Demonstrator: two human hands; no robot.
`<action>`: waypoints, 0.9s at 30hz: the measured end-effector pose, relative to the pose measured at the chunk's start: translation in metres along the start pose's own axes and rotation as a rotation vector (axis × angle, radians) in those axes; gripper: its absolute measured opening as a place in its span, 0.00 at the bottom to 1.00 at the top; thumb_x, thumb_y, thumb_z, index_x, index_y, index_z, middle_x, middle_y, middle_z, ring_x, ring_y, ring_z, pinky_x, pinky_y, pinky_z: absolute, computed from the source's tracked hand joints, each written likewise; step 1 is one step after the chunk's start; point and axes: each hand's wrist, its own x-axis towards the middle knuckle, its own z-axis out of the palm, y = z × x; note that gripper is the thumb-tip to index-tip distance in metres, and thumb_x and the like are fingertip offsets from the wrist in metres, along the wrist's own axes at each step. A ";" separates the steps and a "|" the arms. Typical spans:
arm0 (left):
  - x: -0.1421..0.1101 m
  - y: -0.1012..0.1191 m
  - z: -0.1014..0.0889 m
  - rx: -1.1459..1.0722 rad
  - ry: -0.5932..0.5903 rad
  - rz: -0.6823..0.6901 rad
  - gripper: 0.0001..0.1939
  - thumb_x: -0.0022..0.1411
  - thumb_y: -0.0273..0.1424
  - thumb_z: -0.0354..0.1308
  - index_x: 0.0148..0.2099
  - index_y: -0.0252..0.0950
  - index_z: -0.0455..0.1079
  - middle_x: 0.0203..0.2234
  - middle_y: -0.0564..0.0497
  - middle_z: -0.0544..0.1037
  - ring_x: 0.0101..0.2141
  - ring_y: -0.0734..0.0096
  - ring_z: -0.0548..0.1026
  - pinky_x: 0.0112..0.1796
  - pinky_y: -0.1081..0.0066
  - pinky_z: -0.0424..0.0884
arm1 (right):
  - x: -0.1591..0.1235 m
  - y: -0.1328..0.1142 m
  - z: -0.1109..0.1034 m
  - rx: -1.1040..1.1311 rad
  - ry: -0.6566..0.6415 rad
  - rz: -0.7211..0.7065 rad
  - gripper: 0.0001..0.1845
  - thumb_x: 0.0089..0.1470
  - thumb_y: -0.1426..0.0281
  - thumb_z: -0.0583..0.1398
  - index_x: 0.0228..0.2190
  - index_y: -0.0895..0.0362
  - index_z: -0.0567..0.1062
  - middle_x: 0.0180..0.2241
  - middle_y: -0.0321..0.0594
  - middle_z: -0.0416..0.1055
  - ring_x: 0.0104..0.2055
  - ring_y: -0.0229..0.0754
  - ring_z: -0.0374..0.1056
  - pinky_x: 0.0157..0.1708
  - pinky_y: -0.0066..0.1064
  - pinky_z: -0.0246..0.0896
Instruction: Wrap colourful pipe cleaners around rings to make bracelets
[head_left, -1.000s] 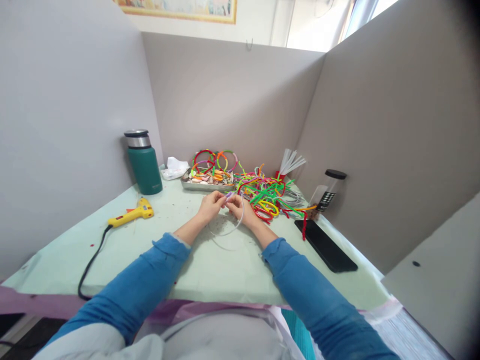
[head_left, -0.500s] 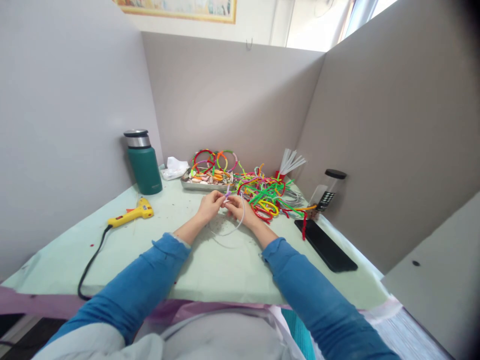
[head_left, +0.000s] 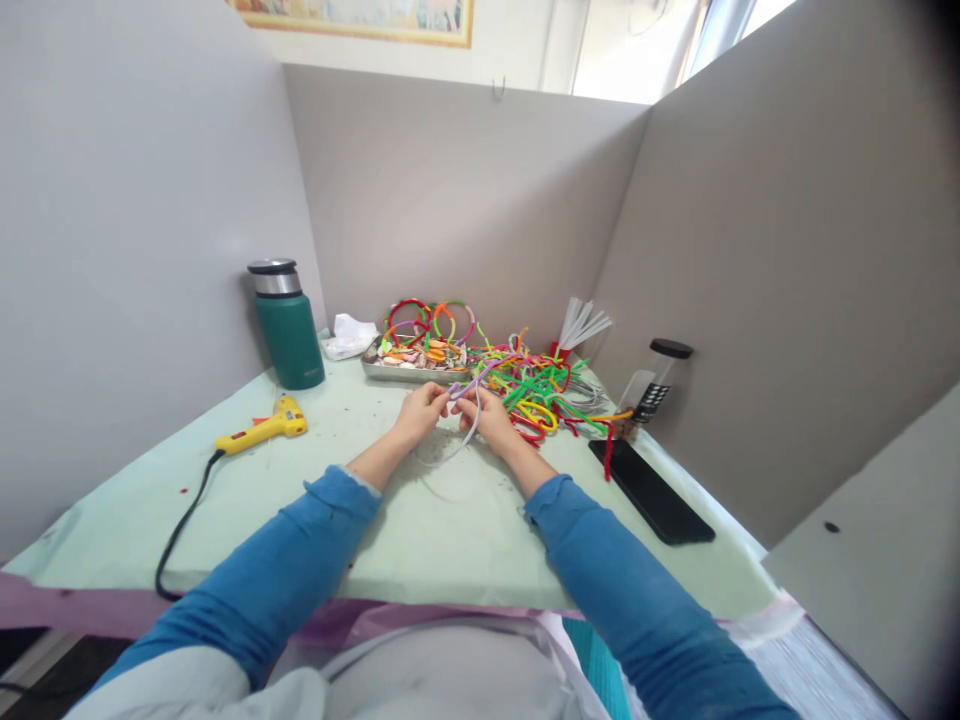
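Observation:
In front of me both hands meet over the table. My left hand (head_left: 418,414) pinches a purple pipe cleaner (head_left: 486,374) and a pale cord ring at their meeting point. My right hand (head_left: 491,418) has its fingertips closed on the same spot, close to my left fingers. The pipe cleaner's loose end slants up to the right, past my right fingers. Below the hands hangs the thin pale ring (head_left: 459,452), curving down toward the tabletop. Fingers hide exactly how the purple strand sits around it.
A tangle of coloured pipe cleaners (head_left: 536,385) lies beyond my right hand, beside a metal tray (head_left: 409,376) of small pieces and wrapped hoops. A yellow glue gun (head_left: 262,428) and green bottle (head_left: 291,335) stand left. A black phone (head_left: 652,492) lies right, near glue sticks (head_left: 581,325).
The purple pipe cleaner's loose end now stretches out to the upper right, where before it stood short and upright. The ring has swung slightly left, and my right fingers have shifted a little.

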 end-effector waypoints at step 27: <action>-0.002 -0.003 0.000 0.083 -0.166 -0.035 0.15 0.54 0.38 0.48 0.27 0.33 0.71 0.15 0.53 0.69 0.18 0.77 0.62 0.20 0.77 0.55 | 0.000 0.001 0.000 -0.063 -0.036 -0.048 0.15 0.44 0.60 0.61 0.30 0.57 0.71 0.20 0.32 0.68 0.16 0.32 0.58 0.15 0.24 0.52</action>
